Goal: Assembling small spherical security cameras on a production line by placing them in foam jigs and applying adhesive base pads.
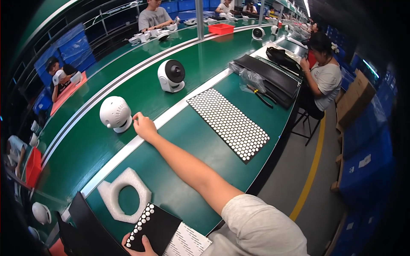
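A black sheet (164, 227) bears round white dots (142, 220) along one edge.

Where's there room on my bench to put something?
Green bench lies bare either side of your right forearm: toward the foam ring and toward the dotted sheet. Crowded: the far end, with black material and pliers, and around your left hand.

Open bench (198, 143) lies between the right forearm (188, 165) and the flat dotted sheet (229, 124). On the green belt (147, 94), the white device (115, 112) blocks the right hand (145, 127) leftward, while an open gap parts that device from the black-faced device (171, 76). A foam ring (112, 200) lies just beyond the left hand (146, 248).
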The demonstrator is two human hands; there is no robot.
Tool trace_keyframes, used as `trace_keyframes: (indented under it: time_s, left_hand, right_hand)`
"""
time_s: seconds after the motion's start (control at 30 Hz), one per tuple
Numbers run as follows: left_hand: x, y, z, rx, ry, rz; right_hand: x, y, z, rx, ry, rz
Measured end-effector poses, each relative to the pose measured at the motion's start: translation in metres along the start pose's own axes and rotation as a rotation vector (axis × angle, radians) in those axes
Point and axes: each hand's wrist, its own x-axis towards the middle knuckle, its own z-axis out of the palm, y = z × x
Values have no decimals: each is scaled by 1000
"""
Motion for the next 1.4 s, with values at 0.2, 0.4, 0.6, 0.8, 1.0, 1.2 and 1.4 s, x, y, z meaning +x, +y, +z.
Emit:
trace_keyframes:
  time_s: [0.2,0.4,0.6,0.8,1.0,1.2,1.4]
  left_hand:
    - [7,-2,-7,53,-9,7]
    - [14,-26,-25,13,84,-62]
    - [29,-41,-64,169,267,7]
    - [36,-60,-62,161,235,-39]
    - [37,-83,-59,50,261,-33]
    - [49,-123,-97,107,455,-31]
    - [66,-136,-71,571,412,-71]
  right_hand:
    - [1,3,14,7,32,-43]
    - [1,-3,16,16,20,-25]
    - [0,0,28,68,40,-37]
    - [4,12,37,118,34,-86]
    - [6,18,45,94,-7,-93]
    - [4,17,69,5,25,-94]
    - [-6,21,63,-56,-6,-63]
